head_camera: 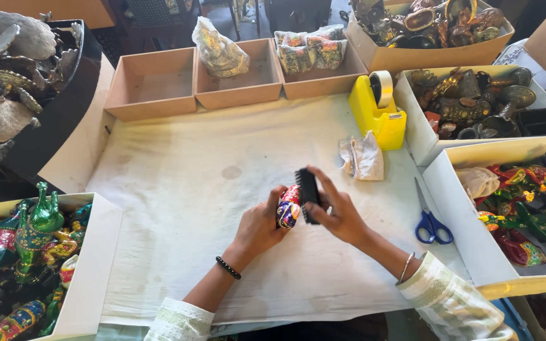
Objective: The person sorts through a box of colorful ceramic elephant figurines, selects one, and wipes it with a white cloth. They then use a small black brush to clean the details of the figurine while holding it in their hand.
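Black bristle brush (308,194), held upright in right hand (339,218), lies just right of, touching, painted multicolour figurine (287,208) in left-hand (261,226) grip, above cloth-covered desk (184,189).

Clear bag (220,50) of gold-toned pieces in middle brown tray (238,88); three clear packets (311,50) side by side in next tray (323,82); crumpled wrapper (363,156) beside yellow dispenser (377,117).

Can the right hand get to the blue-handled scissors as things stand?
Probably yes. The scissors lie flat on the cloth just beside the right hand, with nothing between them, but that hand holds a black brush, so it would have to put that down first.
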